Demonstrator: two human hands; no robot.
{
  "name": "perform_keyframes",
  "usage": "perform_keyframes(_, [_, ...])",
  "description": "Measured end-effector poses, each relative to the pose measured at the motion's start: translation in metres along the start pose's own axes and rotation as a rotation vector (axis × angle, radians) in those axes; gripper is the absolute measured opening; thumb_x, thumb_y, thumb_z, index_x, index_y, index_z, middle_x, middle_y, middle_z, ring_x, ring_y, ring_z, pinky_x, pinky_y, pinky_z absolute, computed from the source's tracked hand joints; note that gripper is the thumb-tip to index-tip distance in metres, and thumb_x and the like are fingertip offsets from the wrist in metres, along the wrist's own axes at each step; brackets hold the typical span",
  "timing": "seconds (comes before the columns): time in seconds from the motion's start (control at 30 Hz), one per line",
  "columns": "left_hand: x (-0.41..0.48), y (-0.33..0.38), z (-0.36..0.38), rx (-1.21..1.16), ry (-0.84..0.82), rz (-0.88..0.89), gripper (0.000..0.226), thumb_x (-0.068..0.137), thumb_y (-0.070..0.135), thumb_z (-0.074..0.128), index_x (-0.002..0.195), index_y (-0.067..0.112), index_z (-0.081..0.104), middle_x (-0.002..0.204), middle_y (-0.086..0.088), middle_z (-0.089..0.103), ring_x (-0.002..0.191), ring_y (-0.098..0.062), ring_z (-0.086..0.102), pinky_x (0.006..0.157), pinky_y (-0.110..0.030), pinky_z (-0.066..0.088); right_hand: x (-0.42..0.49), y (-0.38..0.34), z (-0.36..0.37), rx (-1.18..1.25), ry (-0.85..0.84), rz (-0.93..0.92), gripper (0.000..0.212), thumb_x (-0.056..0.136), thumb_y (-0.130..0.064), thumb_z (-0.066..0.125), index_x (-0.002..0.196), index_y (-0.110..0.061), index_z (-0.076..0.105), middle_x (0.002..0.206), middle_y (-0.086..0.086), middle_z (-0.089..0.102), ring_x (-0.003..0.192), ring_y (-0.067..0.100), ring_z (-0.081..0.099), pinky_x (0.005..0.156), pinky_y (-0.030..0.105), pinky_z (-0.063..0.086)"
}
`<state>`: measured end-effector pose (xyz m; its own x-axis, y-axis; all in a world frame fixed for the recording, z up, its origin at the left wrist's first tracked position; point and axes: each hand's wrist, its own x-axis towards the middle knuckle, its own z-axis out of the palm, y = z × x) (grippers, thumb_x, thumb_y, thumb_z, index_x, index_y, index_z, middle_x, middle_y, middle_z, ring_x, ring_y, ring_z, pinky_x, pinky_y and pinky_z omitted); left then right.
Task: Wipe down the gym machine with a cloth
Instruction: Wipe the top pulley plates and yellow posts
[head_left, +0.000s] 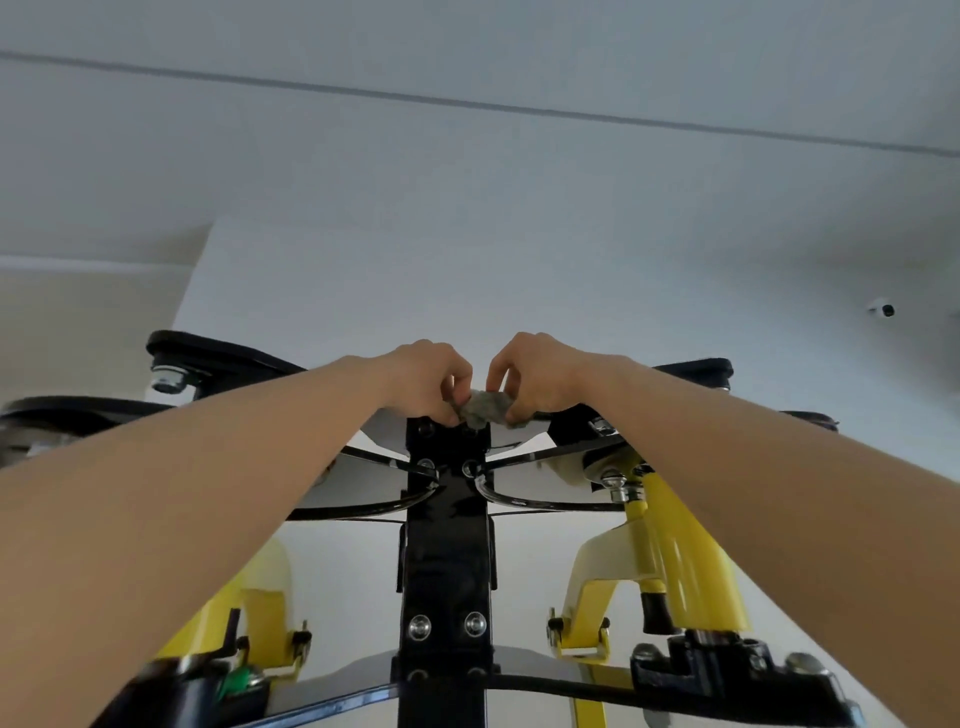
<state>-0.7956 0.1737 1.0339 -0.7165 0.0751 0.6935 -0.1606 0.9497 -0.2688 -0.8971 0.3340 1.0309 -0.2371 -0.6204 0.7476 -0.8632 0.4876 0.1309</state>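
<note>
1. Between the two hands, a crumpled grey cloth (485, 408) sits bunched on the top end of the gym machine's black central post (448, 545).
2. At the cloth's left edge, the left hand (426, 382) has its fingers curled down and pinches the fabric.
3. At its right edge, the right hand (540, 376) pinches it between thumb and bent fingers.
4. Under the right forearm, a yellow lever arm (675, 551) slopes downward.
5. Well out to the right of the right hand, a small white camera (883, 310) is mounted overhead.
</note>
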Motion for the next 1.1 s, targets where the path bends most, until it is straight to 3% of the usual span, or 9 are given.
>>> perform_keyframes(0.1, [-0.008,-0.007,-0.011,0.079,-0.038,-0.016,0.021,0.083,0.027,0.081,0.088,0.03,0.061,0.102,0.009,0.071,0.096,-0.015,0.062,0.074,-0.028,0.044,0.007,-0.009,0.008,0.035,0.012,-0.026,0.04,0.071,-0.015,0.088,0.106,-0.024,0.072,0.095,-0.004,0.07,0.093,0.017,0.065,0.089,0.039,0.056])
perform_keyframes(0.33, [-0.031,-0.019,-0.037,0.186,-0.088,-0.058,0.023,0.084,0.037,0.081,0.097,0.033,0.063,0.099,0.012,0.064,0.093,-0.013,0.058,0.07,-0.028,0.04,0.014,-0.03,0.029,0.21,0.082,-0.103,0.039,0.074,-0.01,0.083,0.11,-0.019,0.072,0.096,-0.003,0.072,0.086,0.016,0.067,0.081,0.031,0.055])
perform_keyframes(0.53, [-0.057,-0.025,-0.061,0.224,-0.078,-0.084,0.018,0.083,0.04,0.081,0.091,0.032,0.066,0.095,0.013,0.066,0.09,-0.01,0.059,0.07,-0.028,0.041,0.017,-0.05,0.044,0.436,0.159,-0.159,0.033,0.075,-0.01,0.081,0.103,-0.024,0.071,0.092,-0.004,0.074,0.077,0.011,0.068,0.078,0.03,0.058])
perform_keyframes(0.87, [-0.117,-0.048,-0.098,0.1,0.036,-0.138,0.016,0.081,0.036,0.083,0.086,0.026,0.071,0.096,0.007,0.072,0.085,-0.006,0.065,0.074,-0.026,0.049,0.014,-0.096,0.05,0.74,0.265,-0.275,0.031,0.076,-0.006,0.082,0.103,-0.018,0.074,0.088,0.003,0.076,0.078,0.019,0.072,0.084,0.037,0.061])
perform_keyframes(1.1, [-0.152,-0.058,-0.121,-0.012,0.103,-0.205,0.013,0.082,0.029,0.084,0.085,0.021,0.074,0.091,0.005,0.075,0.088,-0.014,0.07,0.089,-0.039,0.058,0.014,-0.132,0.039,0.777,0.312,-0.364,0.029,0.077,-0.008,0.082,0.104,-0.016,0.074,0.088,0.004,0.076,0.079,0.021,0.073,0.082,0.039,0.061])
